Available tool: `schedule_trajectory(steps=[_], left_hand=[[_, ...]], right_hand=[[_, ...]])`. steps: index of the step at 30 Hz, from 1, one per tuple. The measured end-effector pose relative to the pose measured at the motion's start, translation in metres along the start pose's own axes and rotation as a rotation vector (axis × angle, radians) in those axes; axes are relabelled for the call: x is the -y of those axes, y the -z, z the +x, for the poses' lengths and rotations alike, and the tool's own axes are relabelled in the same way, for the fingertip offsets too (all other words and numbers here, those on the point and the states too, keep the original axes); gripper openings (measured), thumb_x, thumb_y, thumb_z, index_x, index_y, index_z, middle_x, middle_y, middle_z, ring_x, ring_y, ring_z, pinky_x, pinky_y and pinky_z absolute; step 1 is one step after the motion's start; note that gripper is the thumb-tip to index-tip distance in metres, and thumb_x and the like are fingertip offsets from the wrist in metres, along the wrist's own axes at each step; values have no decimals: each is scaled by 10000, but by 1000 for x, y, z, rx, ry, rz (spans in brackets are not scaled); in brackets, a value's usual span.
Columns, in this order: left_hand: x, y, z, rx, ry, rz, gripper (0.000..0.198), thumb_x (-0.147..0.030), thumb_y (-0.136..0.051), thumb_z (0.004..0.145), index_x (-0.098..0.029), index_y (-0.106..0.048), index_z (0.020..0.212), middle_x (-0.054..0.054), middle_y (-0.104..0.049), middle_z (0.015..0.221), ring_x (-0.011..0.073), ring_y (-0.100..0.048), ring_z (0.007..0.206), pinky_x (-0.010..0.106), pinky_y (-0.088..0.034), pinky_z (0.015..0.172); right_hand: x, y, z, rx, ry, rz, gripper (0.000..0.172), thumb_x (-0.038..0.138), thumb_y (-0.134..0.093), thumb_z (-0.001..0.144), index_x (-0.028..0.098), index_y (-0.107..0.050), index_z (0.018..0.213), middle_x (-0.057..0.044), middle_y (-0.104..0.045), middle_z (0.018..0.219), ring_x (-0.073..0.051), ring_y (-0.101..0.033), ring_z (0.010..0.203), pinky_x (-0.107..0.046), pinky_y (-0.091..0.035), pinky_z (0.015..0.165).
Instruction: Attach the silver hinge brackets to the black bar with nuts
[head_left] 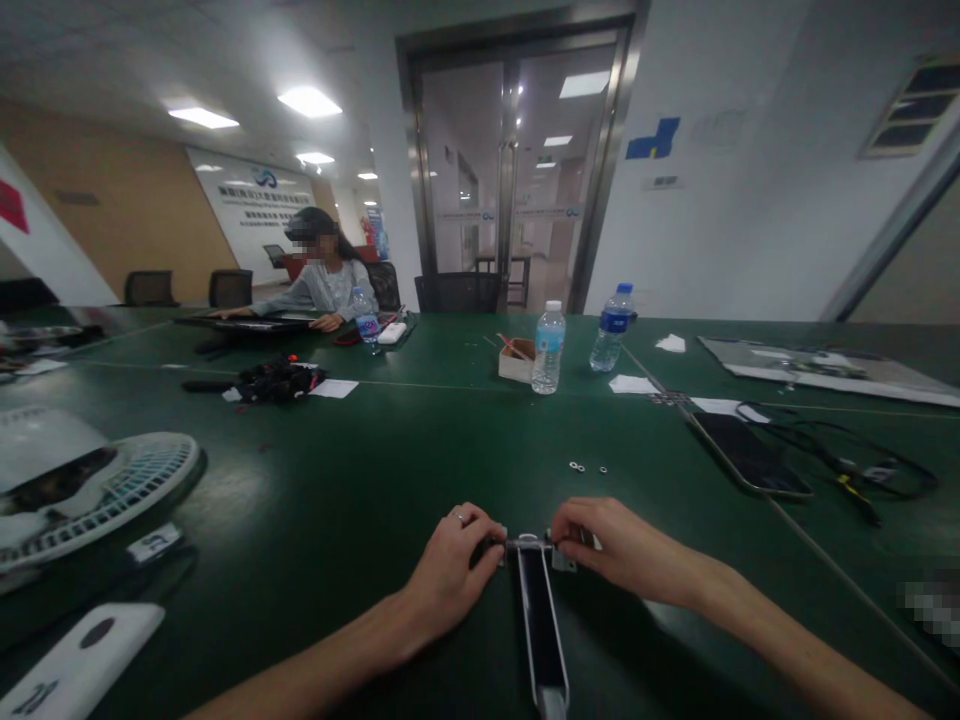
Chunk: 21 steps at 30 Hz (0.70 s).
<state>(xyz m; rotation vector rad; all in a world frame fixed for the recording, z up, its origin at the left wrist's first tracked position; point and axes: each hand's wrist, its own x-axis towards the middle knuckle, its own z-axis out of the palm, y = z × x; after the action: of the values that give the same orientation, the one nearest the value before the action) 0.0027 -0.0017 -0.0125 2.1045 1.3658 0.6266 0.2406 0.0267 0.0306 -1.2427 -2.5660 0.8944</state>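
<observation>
A long, narrow part (541, 620) with a pale rim and a dark inner face lies on the green table, pointing away from me. Across its far end runs a short metal crosspiece (529, 545) with small plates at both ends. My left hand (454, 565) is closed at the crosspiece's left end, thumb and fingers pinching it. At the right end, the fingers of my right hand (604, 540) are curled and pinch it too. My fingertips partly hide both ends. Beyond my hands lie a few small ring-shaped washers (576, 467).
Farther back stand a small open box (516, 360) and two water bottles, one clear (549, 348) and one blue-labelled (612, 328). A phone (746, 455) and cables (847, 465) lie right. A white fan-like grille (142, 490) is left. Another person (330, 275) sits across the table.
</observation>
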Motion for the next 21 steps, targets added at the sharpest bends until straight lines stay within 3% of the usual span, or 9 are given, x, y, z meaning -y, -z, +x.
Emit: schedule_trajectory(steps=[9, 21], left_hand=[[3, -1, 2, 0, -11, -7, 146, -181, -507, 896, -202, -628, 975, 39, -556, 1022, 203, -539, 926, 337, -463, 810], [-4, 4, 3, 30, 19, 12, 159, -198, -494, 902, -203, -631, 983, 43, -551, 1034, 212, -533, 950, 358, -468, 830]], right_hand=[[-5, 0, 3, -59, 27, 71, 114, 170, -538, 863, 173, -644, 907, -15, -621, 877, -120, -566, 758, -233, -444, 688], [-15, -2, 2, -10, 31, 107, 131, 165, -566, 839, 176, -617, 959, -2, -623, 867, -112, -566, 745, -228, -443, 664]])
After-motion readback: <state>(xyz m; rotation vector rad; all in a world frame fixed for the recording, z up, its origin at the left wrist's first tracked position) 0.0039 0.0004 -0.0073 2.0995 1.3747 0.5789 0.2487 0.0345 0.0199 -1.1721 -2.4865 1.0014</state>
